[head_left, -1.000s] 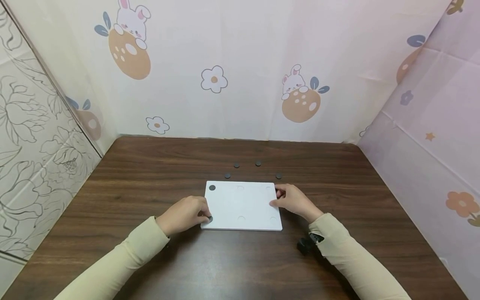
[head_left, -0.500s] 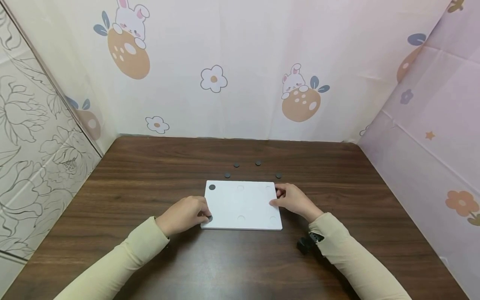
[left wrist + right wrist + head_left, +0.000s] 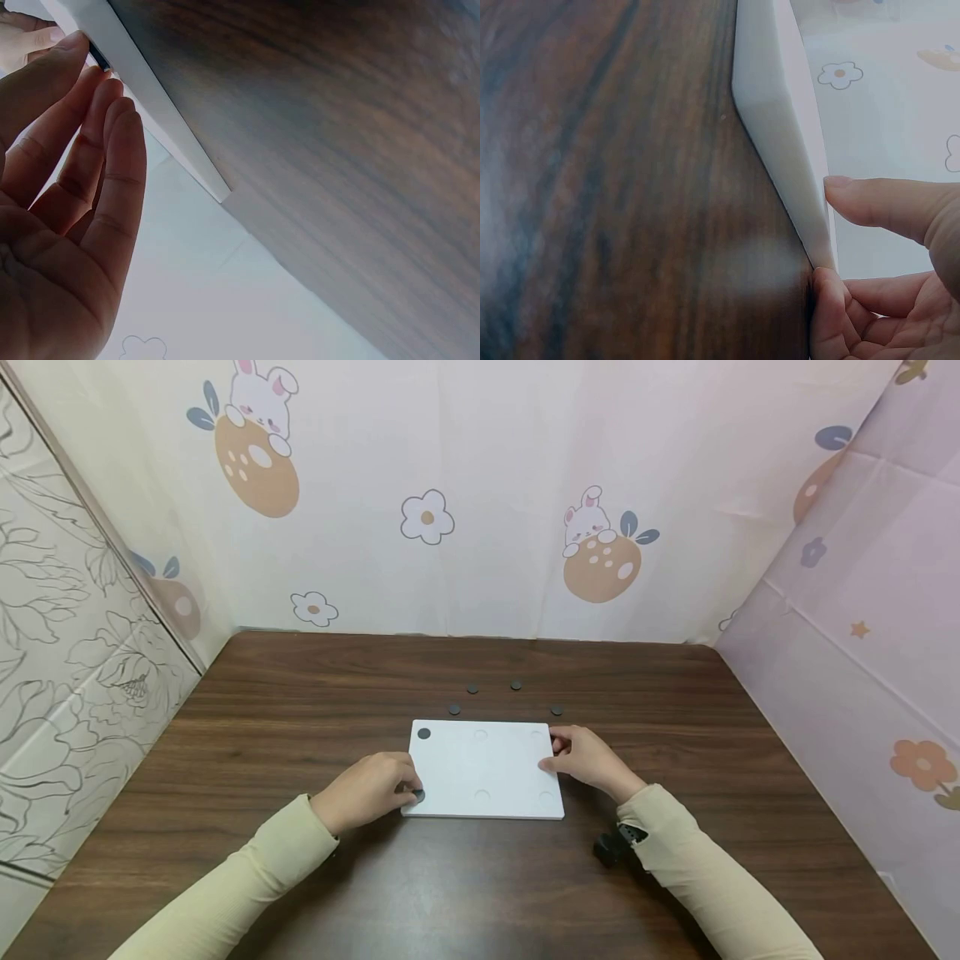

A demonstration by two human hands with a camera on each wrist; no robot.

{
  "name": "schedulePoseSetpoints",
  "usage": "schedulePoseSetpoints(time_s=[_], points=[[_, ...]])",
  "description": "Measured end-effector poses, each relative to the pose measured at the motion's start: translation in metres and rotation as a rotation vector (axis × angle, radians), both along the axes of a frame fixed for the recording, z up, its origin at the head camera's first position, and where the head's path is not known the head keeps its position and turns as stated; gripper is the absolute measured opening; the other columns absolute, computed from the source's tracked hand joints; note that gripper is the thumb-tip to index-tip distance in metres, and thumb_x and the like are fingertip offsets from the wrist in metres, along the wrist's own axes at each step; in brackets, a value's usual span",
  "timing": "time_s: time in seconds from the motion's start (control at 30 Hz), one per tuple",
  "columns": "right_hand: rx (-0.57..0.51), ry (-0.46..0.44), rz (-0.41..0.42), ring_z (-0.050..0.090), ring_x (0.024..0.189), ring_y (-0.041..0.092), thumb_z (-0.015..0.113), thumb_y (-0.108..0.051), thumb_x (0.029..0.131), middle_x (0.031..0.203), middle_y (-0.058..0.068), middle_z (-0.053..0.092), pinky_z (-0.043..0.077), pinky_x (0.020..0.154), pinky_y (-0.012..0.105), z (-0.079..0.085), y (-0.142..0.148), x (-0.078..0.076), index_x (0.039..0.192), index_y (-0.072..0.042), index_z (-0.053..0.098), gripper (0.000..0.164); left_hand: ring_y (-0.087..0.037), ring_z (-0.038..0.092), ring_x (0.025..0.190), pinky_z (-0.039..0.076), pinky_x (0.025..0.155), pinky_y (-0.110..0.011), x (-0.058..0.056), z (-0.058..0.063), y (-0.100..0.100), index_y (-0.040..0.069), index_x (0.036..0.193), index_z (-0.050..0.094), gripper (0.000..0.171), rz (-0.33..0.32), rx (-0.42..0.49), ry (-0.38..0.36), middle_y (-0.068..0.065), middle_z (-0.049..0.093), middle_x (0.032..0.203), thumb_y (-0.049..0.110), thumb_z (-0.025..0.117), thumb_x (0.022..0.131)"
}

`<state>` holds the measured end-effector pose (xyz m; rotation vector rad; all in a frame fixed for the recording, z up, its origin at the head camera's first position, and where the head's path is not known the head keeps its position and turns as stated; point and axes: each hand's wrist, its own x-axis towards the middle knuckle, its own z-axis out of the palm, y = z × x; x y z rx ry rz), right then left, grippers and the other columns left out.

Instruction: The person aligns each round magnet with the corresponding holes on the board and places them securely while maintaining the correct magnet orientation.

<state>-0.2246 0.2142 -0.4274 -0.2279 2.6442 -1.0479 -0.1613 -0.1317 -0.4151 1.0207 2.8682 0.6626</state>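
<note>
A white rectangular board (image 3: pixel 480 768) with shallow round recesses lies on the table. One black disc (image 3: pixel 423 733) sits in its far left recess. At the near left corner my left hand (image 3: pixel 370 789) pinches a second black disc (image 3: pixel 419 795) between thumb and fingertips, right at the board's surface. The left wrist view shows this disc's dark edge (image 3: pixel 98 57) between the fingertips, its rest hidden. My right hand (image 3: pixel 592 762) grips the board's right edge. In the right wrist view its thumb (image 3: pixel 862 199) rests on top, with curled fingers (image 3: pixel 831 307) against the side.
Several loose black discs, such as one disc (image 3: pixel 516 686) and another disc (image 3: pixel 557 711), lie on the brown wooden table (image 3: pixel 337 677) behind the board. A patterned curtain (image 3: pixel 495 568) hangs along the table's far edge. A black device (image 3: pixel 611 850) is under the right sleeve.
</note>
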Motion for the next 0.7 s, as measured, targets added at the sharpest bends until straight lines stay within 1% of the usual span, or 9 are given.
schedulePoseSetpoints(time_s=[0.3,0.6,0.7], points=[[-0.005,-0.008,0.000,0.047,0.071,0.017,0.077,-0.015,0.083,0.093,0.009,0.052,0.040,0.059,0.027,0.0013,-0.0001,0.0011,0.136,0.007,0.050,0.064,-0.002,0.057,0.071,0.049,0.066,-0.020,0.0013,-0.0009,-0.0003,0.012,0.086,0.077,0.007,-0.003,0.005,-0.006,0.006,0.065,0.083,0.008,0.078,0.080],[-0.005,-0.006,0.001,0.048,0.073,0.017,0.077,-0.017,0.083,0.093,0.009,0.052,0.040,0.058,0.028,0.0012,0.0004,0.0007,0.136,0.007,0.050,0.064,-0.001,0.057,0.071,0.049,0.067,-0.020,0.0000,-0.0013,-0.0003,0.012,0.085,0.077,0.008,-0.017,0.004,0.027,0.006,0.065,0.082,0.008,0.079,0.079],[-0.003,-0.007,0.002,0.047,0.072,0.017,0.077,-0.017,0.083,0.093,0.009,0.052,0.040,0.058,0.027,0.0018,0.0002,0.0010,0.136,0.008,0.050,0.065,-0.001,0.056,0.071,0.049,0.066,-0.020,0.0000,-0.0015,-0.0004,0.012,0.086,0.077,0.008,-0.014,0.001,0.023,0.007,0.064,0.082,0.008,0.079,0.079]])
